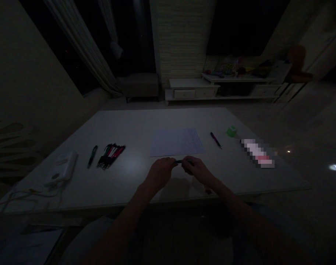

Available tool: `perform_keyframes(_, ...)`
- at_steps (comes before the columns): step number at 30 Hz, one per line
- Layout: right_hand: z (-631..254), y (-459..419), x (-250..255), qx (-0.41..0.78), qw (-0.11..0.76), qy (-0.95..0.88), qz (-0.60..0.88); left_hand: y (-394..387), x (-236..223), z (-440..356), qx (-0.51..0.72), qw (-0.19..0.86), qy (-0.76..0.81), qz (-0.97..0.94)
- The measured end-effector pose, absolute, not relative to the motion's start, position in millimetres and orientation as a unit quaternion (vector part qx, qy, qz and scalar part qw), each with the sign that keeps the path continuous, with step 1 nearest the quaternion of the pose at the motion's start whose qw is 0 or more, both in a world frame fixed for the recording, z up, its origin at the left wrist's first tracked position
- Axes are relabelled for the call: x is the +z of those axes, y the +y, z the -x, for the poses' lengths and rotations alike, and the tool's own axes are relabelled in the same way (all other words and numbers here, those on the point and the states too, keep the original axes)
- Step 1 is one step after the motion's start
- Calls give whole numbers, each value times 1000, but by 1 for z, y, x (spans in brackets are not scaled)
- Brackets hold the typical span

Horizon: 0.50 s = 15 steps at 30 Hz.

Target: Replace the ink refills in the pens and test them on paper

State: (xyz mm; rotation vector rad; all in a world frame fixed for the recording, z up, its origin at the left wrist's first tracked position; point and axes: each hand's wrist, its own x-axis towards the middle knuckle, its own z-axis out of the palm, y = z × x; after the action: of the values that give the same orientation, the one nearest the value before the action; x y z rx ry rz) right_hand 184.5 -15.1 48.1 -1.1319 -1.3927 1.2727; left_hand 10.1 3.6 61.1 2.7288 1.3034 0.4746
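Both hands meet over the near middle of the white table (137, 125), with a dark pen (178, 162) stretched level between them. My left hand (162, 170) is closed on one end of the pen. On the other end, my right hand (194, 167) is closed too, its fingers curled. Just beyond them lies a sheet of paper (168, 141), its right part covered with handwriting. To the right of the sheet rests a dark purple pen (216, 140). Off to the left are a bunch of several pens (110, 155) and a single green-black pen (92, 156).
A white router-like box (62, 168) with cables stands at the table's left. On the right are a small green object (231, 131) and a blurred-out phone-shaped item (257, 152). A small dark object (208, 190) lies by my right forearm. The room is dim.
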Motion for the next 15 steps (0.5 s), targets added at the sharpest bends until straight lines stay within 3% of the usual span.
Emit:
perform_keyframes(5,-193,-13,50,506,388,-575,513,5,60,-3,162,21,424,-891)
perform_keyframes(15,-188,-11,43,518,379,-579,503,-1,56,-1,121,-15,428,-896)
